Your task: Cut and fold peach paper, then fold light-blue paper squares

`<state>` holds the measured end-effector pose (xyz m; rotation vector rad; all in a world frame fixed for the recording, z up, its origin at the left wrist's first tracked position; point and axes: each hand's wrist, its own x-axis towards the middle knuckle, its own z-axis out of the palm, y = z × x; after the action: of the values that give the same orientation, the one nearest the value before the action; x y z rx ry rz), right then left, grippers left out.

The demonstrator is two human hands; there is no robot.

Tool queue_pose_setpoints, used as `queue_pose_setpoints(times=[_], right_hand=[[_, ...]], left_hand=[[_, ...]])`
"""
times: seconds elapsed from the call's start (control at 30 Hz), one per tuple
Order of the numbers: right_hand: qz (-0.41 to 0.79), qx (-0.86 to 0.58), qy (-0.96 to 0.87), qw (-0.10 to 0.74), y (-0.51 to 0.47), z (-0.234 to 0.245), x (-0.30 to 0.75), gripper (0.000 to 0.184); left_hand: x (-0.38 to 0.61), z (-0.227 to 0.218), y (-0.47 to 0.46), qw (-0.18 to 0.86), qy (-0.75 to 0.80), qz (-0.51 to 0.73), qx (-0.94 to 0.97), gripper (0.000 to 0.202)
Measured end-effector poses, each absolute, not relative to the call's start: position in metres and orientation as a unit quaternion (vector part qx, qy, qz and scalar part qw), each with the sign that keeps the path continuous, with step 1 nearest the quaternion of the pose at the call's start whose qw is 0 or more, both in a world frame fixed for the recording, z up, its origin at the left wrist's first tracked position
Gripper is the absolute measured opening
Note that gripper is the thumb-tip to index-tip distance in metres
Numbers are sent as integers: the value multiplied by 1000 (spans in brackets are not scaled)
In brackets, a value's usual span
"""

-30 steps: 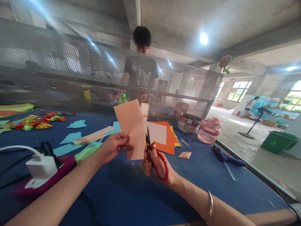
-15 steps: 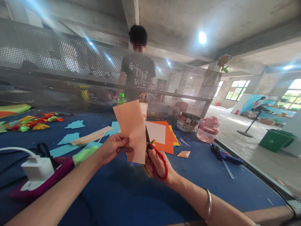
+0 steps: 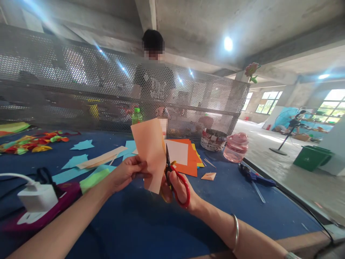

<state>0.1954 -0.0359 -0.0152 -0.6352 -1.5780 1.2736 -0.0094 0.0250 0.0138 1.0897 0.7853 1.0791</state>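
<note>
A piece of light orange paper [image 3: 151, 147] is held upright above the blue table, pinched at its left edge between the thumb and fingers of my left hand [image 3: 132, 171]. My right hand [image 3: 180, 189] is wrapped round the red-handled scissors [image 3: 185, 190], thumb through one loop. Their dark blades point up along the paper's right edge; whether they bite into it I cannot tell. Behind them lie a white sheet [image 3: 178, 153] and orange sheets [image 3: 190, 167]. A small folded paper piece [image 3: 208, 176] rests to the right of my right hand.
On the left are a power strip [image 3: 61, 198] with a white charger [image 3: 37, 196], blue paper scraps [image 3: 82, 145] and coloured pieces [image 3: 32, 142]. To the right stand a woven basket [image 3: 212, 140], a pink jug [image 3: 235, 148] and a glue gun [image 3: 256, 178]. A person [image 3: 153, 81] is behind the perforated screen [image 3: 107, 104].
The paper's lower right part has swung leftward, away from the scissors, and it now looks more curved. My hands keep their hold; the whole view has shifted slightly.
</note>
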Motion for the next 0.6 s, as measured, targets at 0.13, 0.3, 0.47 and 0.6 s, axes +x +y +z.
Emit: queue_pose_setpoints(times=[0.13,0.3,0.47,0.6], right_hand=[[531,-232,-639,506,-33,-23,193,60],[508,-234,-664,496,-34,-22,196,60],[502,-258,-679,468,-37,-18,198,64],[528,-257,-672,452,-40,-18,199,61]], left_hand=[[-7,12,25,658,350,463,480,31],[-6,16,21,670,354,432,489,36],[-9,29,19,686,343,459,449,31],[-18,30,27,702,341,512,359,25]])
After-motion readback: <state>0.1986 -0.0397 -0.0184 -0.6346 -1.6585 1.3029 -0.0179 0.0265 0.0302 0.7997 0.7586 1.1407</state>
